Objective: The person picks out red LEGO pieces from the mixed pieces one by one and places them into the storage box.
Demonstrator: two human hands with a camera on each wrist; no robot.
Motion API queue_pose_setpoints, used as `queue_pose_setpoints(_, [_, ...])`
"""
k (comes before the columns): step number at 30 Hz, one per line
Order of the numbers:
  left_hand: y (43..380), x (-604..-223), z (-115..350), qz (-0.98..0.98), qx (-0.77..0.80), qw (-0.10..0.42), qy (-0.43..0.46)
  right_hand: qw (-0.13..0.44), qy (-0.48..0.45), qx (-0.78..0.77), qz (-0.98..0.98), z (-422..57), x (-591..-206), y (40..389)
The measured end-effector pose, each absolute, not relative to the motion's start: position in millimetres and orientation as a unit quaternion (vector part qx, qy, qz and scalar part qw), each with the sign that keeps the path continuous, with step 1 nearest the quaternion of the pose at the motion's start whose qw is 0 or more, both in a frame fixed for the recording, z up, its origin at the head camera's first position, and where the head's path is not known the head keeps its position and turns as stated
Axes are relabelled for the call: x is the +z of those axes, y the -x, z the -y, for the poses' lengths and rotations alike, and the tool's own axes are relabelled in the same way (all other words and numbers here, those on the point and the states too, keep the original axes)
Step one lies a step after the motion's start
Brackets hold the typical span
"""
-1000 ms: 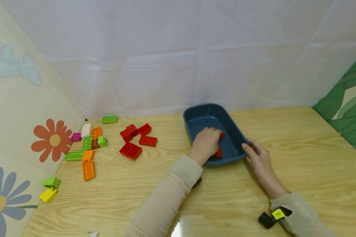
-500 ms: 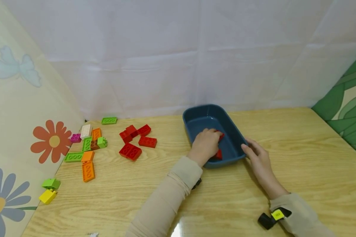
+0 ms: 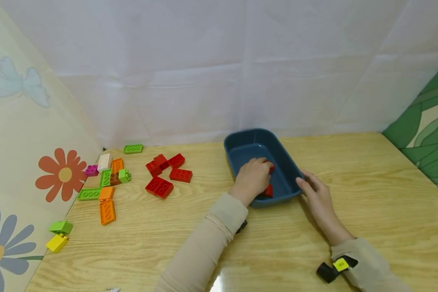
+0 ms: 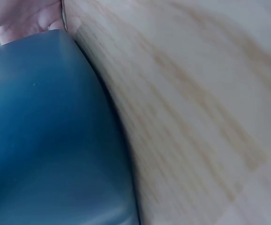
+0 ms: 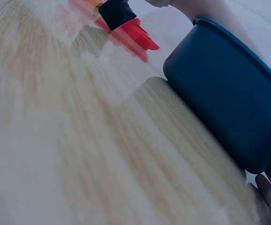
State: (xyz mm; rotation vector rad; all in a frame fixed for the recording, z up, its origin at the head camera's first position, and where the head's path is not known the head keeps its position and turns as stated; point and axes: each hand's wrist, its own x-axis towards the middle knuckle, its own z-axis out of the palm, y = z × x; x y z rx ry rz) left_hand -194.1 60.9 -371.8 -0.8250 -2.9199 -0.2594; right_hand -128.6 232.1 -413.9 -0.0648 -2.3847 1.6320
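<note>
Red bricks (image 3: 268, 191) show inside the blue bin (image 3: 253, 145), toward its near end, partly covered by the left hand (image 3: 252, 178); I can't tell whether its fingers grip one. The right hand (image 3: 317, 192) pinches the bin's near right corner. Should that pinch slacken, the bin could skid under a push. Loose red bricks (image 3: 180, 174) lie left of the bin.

The wood-grained table (image 3: 379, 227) carries red bricks (image 3: 159, 187); around them lie a blue bin (image 3: 255, 152) at three o'clock, a green brick (image 3: 133, 149) at ten, a mixed-colour brick cluster (image 3: 106, 193) at nine, and a yellow brick (image 3: 57, 243) beside another green one (image 3: 61, 227) at eight.
</note>
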Motion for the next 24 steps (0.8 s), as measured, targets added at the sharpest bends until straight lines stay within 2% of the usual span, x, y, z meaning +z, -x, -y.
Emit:
queue_pose_setpoints(12, [196.3, -368.5, -59.8, 0.934, -0.072, 0.132, 0.325, 0.126, 0.021, 0.580, 0.804, -231.3, -413.5, 128.3])
queue_pose_setpoints(24, [186.2, -347.2, -54.9, 0.907, -0.054, 0.223, 0.352, 0.125, 0.023, 0.555, 0.822, -230.9, -412.7, 127.0])
